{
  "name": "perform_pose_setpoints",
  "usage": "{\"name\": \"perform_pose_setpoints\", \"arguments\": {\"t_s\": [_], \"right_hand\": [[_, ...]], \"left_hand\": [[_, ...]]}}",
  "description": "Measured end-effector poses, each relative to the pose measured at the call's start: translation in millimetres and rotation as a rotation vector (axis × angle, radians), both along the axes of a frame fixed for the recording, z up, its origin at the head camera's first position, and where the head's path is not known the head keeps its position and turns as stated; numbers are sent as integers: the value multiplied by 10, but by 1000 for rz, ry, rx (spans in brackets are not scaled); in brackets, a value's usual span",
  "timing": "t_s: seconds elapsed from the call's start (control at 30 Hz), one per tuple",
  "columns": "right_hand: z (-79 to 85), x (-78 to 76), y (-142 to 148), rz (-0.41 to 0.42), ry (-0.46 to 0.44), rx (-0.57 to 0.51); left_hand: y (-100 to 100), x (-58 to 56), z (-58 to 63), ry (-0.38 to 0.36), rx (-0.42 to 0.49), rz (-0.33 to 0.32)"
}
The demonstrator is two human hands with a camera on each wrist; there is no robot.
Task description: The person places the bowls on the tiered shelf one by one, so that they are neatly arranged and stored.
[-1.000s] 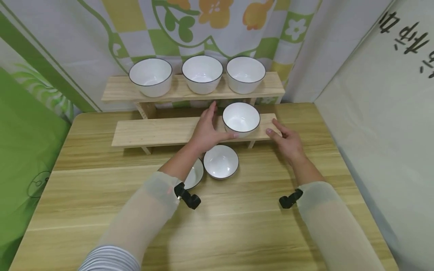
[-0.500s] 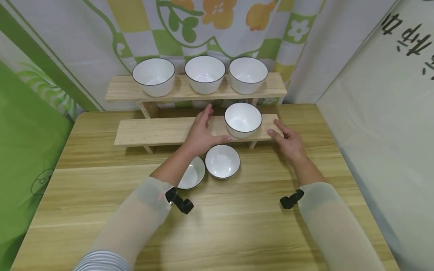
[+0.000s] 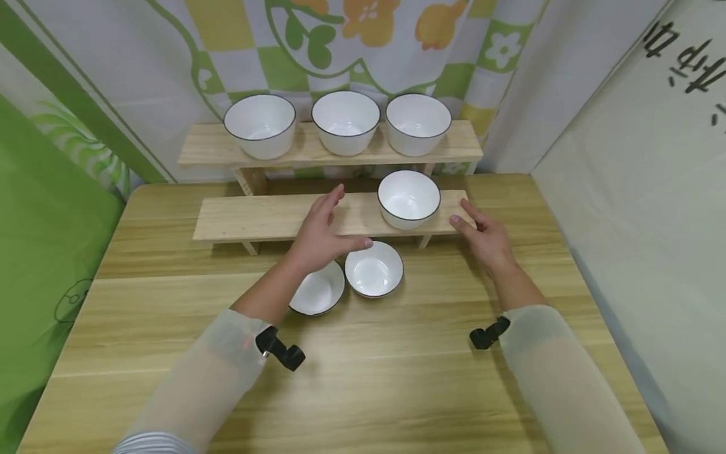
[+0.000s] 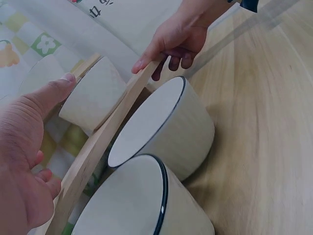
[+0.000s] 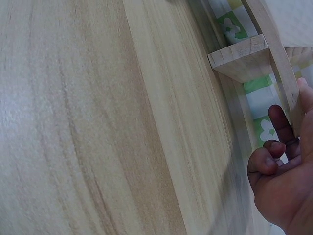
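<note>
A white bowl with a dark rim [image 3: 408, 200] stands upright on the right part of the lower wooden shelf [image 3: 255, 217]. My right hand [image 3: 486, 241] pinches that shelf's right end, thumb on top and fingers beneath, as the right wrist view shows. My left hand [image 3: 320, 238] holds nothing; its thumb and fingers are spread apart left of the bowl, over the shelf's front edge. Below the left thumb, two more white bowls sit on the table: one on the right [image 3: 374, 270] and one on the left [image 3: 319, 291], which the left hand and wrist partly cover.
Behind, a higher wooden shelf [image 3: 207, 145] carries three white bowls in a row: left [image 3: 261, 126], middle [image 3: 346, 123] and right [image 3: 418, 125]. A patterned curtain [image 3: 363, 57] hangs behind it. The wooden table [image 3: 386, 378] reaches to a pale wall [image 3: 641, 189] on the right.
My left hand has drawn away from the bowl on the lower shelf, moving left and toward me. That bowl stays on the shelf, and my right hand keeps its hold on the shelf end.
</note>
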State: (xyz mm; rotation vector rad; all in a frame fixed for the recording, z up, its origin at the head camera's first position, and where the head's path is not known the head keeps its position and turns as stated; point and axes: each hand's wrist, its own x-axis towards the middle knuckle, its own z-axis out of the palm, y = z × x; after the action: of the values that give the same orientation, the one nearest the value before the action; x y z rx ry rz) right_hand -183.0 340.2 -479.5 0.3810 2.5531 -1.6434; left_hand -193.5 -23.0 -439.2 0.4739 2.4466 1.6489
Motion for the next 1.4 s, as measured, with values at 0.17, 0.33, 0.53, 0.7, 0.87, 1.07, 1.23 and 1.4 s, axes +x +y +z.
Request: {"name": "perform_pose_setpoints", "arguments": {"t_s": [0.17,0.33,0.53,0.7,0.87,1.07,1.23,1.4], "right_hand": [[16,10,-9,0,2,-5],[21,3,-18,-5,2,-2],[25,-9,-17,-4,1,-8],[24,-9,-14,-13,4,-16],[19,-18,-32,-12,17,-23],[31,-22,-23,1,8,-6],[41,-7,-19,-3,9,0],[39,-6,-20,11,22,9]], "left_hand": [[-101,78,-5,0,-11,2],[-211,167,-26,11,3,5],[-325,251,-64,-1,48,6],[-400,291,-77,14,82,7],[-510,343,-91,8,96,16],[-644,433,-101,9,91,3],[-742,506,-178,-7,113,-10],[-832,552,-296,-10,129,-12]]}}
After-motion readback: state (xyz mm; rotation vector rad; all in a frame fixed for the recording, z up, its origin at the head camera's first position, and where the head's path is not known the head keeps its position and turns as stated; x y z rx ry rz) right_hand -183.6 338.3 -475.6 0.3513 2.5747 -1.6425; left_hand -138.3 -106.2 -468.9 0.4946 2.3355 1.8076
